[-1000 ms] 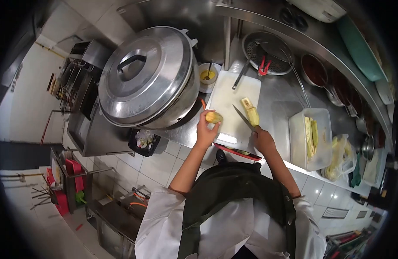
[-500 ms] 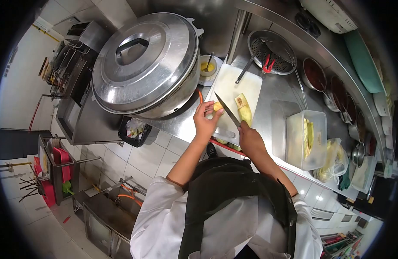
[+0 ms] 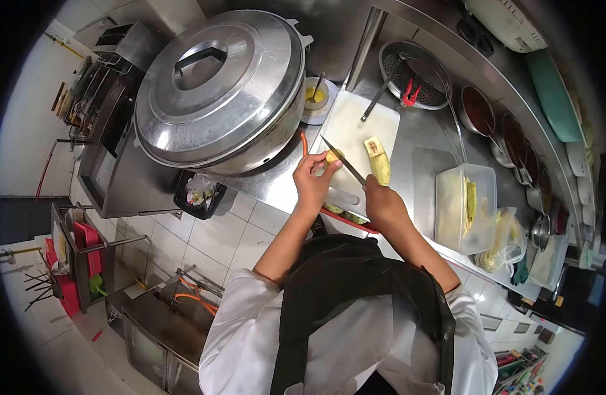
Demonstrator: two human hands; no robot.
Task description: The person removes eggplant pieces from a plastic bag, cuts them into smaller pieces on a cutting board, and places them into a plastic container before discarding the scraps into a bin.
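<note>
Pinching a yellow piece (image 3: pixel 332 156) in the left hand (image 3: pixel 311 187), partly covered, at the edge of the board (image 3: pixel 346 125); gripping a knife (image 3: pixel 346 162) in the right hand (image 3: pixel 385 207), handle hidden, blade over or against the yellow piece, cannot tell which; farther right, a peeled length (image 3: pixel 380 164); mostly hidden below, a tray (image 3: pixel 354 224); blurred through the tub (image 3: pixel 449 214), strips (image 3: pixel 471 201).

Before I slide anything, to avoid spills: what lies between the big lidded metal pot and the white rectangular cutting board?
The head view shows a white bowl of something yellow holding a dark utensil, a pale plate, an orange tube and bare steel counter.
</note>
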